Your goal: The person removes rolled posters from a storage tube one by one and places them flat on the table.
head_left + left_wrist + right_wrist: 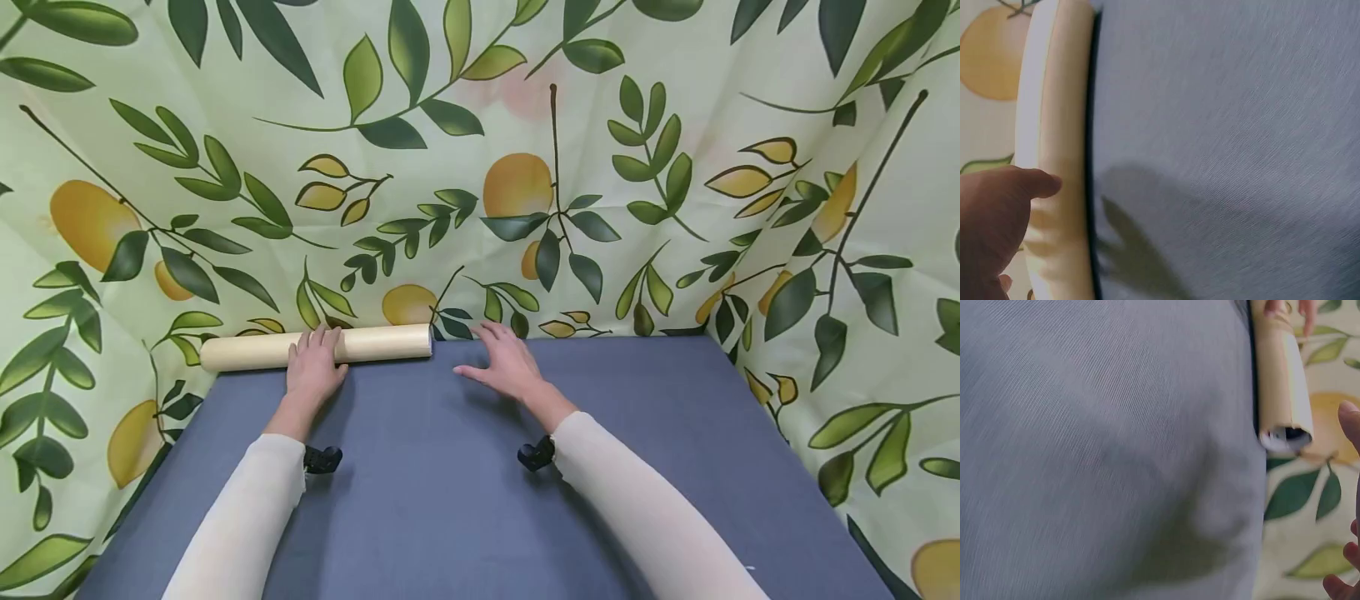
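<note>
A long cream-coloured roll (pixel 382 343) lies along the back edge of the blue-grey table, left of the middle. Its right end, seen in the right wrist view, is hollow and dark inside. My left hand (pixel 315 367) holds the roll from above, fingers over the top and thumb on the near side. In the left wrist view the thumb of the left hand (pixel 991 219) lies against the roll (pixel 1063 125). To the right of the roll's end, my right hand (pixel 506 362) hovers over the table with fingers spread and nothing in it.
The blue-grey table (pixel 427 500) spreads out in front of me. Leaf-and-fruit printed cloth (pixel 450 183) hangs behind the table and at both sides, close to the back edge. Each wrist wears a small black device (pixel 536 454).
</note>
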Motion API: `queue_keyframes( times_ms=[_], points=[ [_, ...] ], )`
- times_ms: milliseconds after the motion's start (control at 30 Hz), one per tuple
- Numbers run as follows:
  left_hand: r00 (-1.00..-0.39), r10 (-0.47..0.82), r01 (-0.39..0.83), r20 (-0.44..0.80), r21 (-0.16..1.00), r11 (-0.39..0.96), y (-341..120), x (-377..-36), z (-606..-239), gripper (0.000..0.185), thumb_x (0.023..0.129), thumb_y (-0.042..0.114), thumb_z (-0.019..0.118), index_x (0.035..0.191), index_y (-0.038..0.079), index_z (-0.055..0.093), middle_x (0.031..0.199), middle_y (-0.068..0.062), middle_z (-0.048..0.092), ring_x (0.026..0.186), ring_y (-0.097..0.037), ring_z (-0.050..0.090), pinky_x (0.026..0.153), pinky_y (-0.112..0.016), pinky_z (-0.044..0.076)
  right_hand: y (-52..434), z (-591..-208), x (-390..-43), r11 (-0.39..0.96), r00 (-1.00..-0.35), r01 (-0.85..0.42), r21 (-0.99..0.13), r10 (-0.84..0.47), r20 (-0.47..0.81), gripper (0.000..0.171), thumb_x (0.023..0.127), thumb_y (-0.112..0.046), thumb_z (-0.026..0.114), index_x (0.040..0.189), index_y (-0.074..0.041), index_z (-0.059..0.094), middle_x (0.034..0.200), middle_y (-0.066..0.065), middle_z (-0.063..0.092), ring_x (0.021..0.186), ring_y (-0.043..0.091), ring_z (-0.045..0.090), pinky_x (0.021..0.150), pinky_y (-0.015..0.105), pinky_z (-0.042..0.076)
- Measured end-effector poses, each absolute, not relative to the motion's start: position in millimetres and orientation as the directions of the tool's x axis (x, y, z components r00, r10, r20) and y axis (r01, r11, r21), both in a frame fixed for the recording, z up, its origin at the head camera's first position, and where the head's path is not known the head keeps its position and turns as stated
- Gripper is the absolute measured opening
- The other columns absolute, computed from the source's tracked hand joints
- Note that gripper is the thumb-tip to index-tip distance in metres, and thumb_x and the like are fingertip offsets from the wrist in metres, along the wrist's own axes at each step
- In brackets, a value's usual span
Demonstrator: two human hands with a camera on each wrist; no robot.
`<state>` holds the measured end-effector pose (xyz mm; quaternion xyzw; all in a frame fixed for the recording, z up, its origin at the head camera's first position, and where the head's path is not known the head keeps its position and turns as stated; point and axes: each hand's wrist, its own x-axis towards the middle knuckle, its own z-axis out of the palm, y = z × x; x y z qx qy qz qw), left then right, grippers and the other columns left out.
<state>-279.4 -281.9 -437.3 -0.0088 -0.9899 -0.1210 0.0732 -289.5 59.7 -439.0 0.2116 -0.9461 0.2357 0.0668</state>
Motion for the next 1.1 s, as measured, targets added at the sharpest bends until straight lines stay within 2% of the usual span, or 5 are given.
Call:
queue_keyframes(
  times_ms=[200, 367, 533, 733, 1100],
  points=[
    [-0.998, -0.007, 0.009, 0.069, 0.234, 0.972, -305, -283, -432, 0.077, 0.093, 0.016, 0.066, 0.156, -0.004, 0.027, 0.16, -0.034, 0.022, 0.147, -0.058, 0.016, 0.118, -0.074, 0.013, 16, -438, -290, 0.801, -0.902, -0.429, -0.417, -0.403, 0.154, 0.082, 0.088, -0.062, 0.068, 0.153, -0.018, 0.044, 0.161, 0.009, 0.04, 0.15, 0.031, 0.036, 0.12, 0.053, 0.035],
    [-0.999, -0.008, 0.001, 0.035, 0.245, 0.97, -311, -281, -436, 0.075, 0.095, 0.016, 0.065, 0.156, -0.004, 0.026, 0.159, -0.035, 0.024, 0.146, -0.059, 0.018, 0.115, -0.076, 0.018, -5, -438, -293, 0.804, -0.89, -0.453, -0.385, -0.436, 0.137, 0.084, 0.087, -0.064, 0.068, 0.154, -0.02, 0.043, 0.164, 0.008, 0.035, 0.153, 0.028, 0.032, 0.121, 0.054, 0.033],
    [-0.997, -0.02, 0.001, 0.08, 0.247, 0.969, -302, -282, -440, 0.075, 0.093, 0.014, 0.067, 0.155, -0.004, 0.029, 0.158, -0.034, 0.027, 0.146, -0.058, 0.02, 0.113, -0.076, 0.023, -12, -437, -300, 0.819, -0.879, -0.476, -0.32, -0.458, 0.133, 0.085, 0.087, -0.066, 0.067, 0.155, -0.022, 0.042, 0.164, 0.007, 0.035, 0.153, 0.026, 0.031, 0.121, 0.051, 0.034],
    [-0.993, -0.058, -0.031, 0.106, 0.243, 0.97, -294, -277, -444, 0.08, 0.089, 0.016, 0.074, 0.155, -0.001, 0.031, 0.158, -0.03, 0.03, 0.147, -0.054, 0.022, 0.113, -0.074, 0.026, -22, -436, -304, 0.809, -0.874, -0.479, -0.34, -0.473, 0.108, 0.087, 0.086, -0.068, 0.066, 0.155, -0.022, 0.04, 0.165, 0.008, 0.032, 0.154, 0.028, 0.028, 0.124, 0.048, 0.03],
    [-0.978, -0.096, -0.047, 0.184, 0.255, 0.966, -283, -271, -459, 0.085, 0.085, 0.022, 0.081, 0.154, 0.003, 0.034, 0.158, -0.025, 0.033, 0.148, -0.048, 0.024, 0.116, -0.071, 0.023, -21, -456, -301, 0.809, -0.867, -0.493, -0.321, -0.487, 0.106, 0.08, 0.091, -0.052, 0.071, 0.156, -0.018, 0.04, 0.165, 0.008, 0.033, 0.156, 0.028, 0.026, 0.126, 0.045, 0.026]
  ],
)
